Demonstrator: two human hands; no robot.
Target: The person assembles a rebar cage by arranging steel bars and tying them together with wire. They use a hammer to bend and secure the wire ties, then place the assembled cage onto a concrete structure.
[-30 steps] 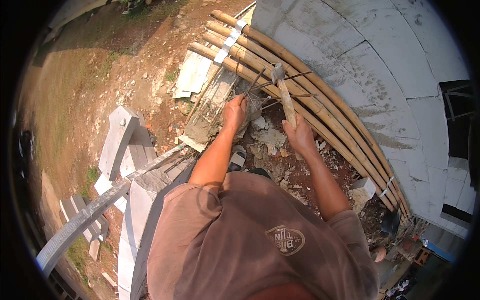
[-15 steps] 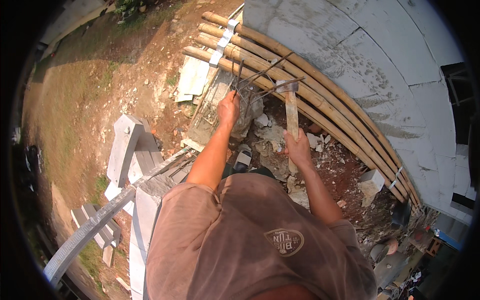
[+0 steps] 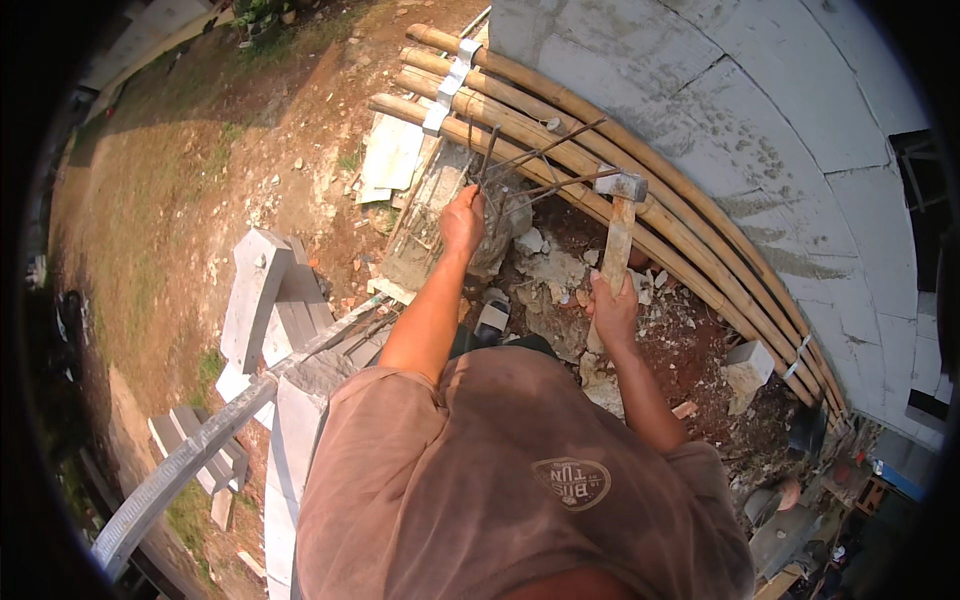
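Fingers of the right hand (image 3: pixel 614 314) wrapped the hammer (image 3: pixel 619 236), head near the rod tips. Left hand (image 3: pixel 462 224) curled beside the metal rods (image 3: pixel 571 183); couldn't tell whether pinching one. Rods jutted out splayed, unevenly bent; portion finished unclear.

An outdoor building site — steel rods (image 3: pixel 565 184), bamboo poles (image 3: pixel 680 240), block wall (image 3: pixel 770 130).

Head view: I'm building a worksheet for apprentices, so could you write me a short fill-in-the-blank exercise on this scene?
1. The hammer is in the person's ____ hand.
2. The person's ____ hand is at the thin rods.
3. The long poles are made of ____.
4. The person's shirt is coloured ____.
Missing words: right; left; bamboo; brown.
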